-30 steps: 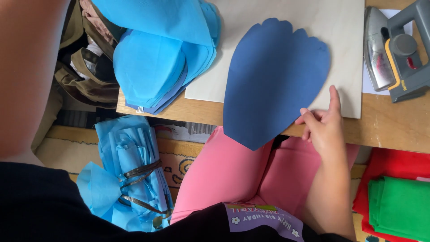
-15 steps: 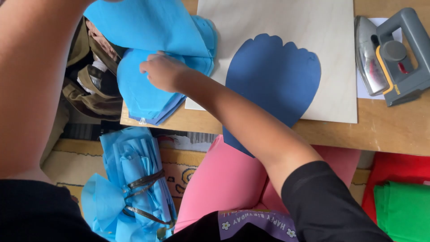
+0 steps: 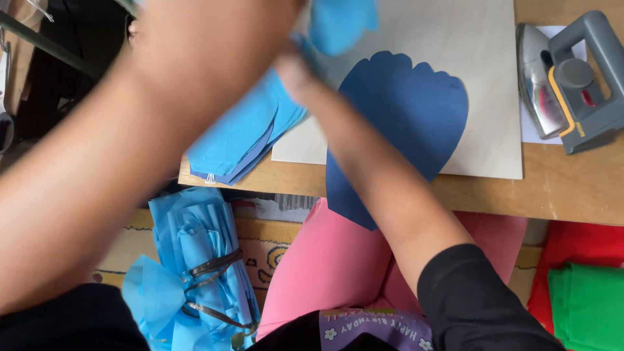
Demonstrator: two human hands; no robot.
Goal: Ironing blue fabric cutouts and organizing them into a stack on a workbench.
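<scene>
Right hand on light blue fabric stack

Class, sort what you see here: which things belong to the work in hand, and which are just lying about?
In the work:
- right hand, blurred, at the light blue petal-shaped sheets
- dark blue petal-shaped sheet on the pale board

Lying about:
- grey iron on its side
- tied bundle of light blue sheets on the floor
- red and green fabric

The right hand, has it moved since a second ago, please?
Yes. The right hand has left the near edge of the dark blue cut-out and crossed leftwards to the light blue stack beside the pale board.
</scene>
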